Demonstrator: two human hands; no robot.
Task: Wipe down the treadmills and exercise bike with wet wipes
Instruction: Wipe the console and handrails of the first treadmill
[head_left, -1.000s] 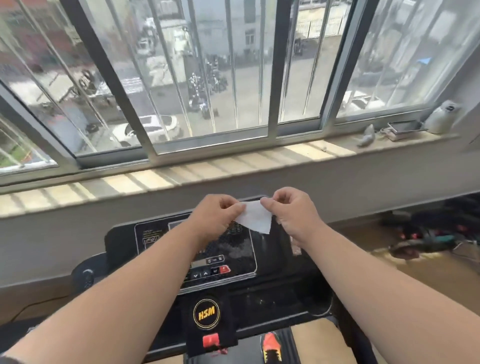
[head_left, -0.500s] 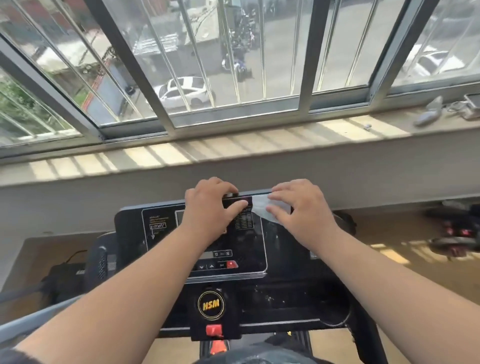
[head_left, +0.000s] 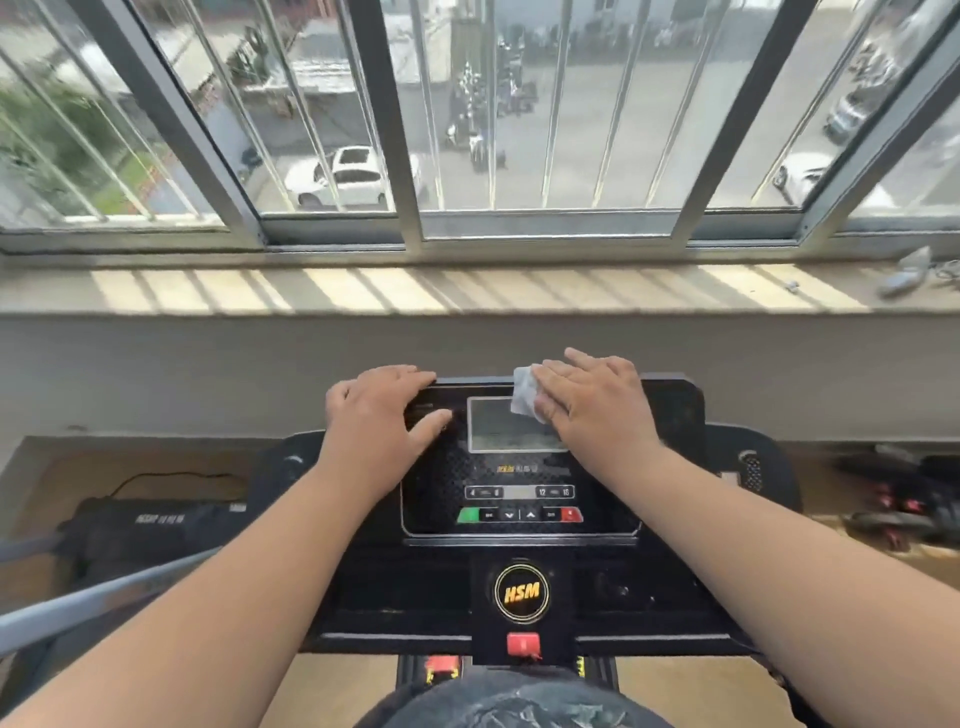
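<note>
Wipe (head_left: 523, 396) now lying flat on far edge of treadmill (head_left: 519, 499) console, no longer pinched in the air; right hand (head_left: 597, 402) pressing it, fingers straight; left hand (head_left: 382, 410) bracing left, fingers spread; wiping starting.

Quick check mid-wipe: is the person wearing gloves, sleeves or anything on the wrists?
No. Both hands, left and right, are bare, with no gloves, rings, watch or bands showing. Both forearms are bare up to the bottom edge of the picture; only a sliver of dark fabric shows at the bottom left corner, possibly a sleeve edge.
</note>
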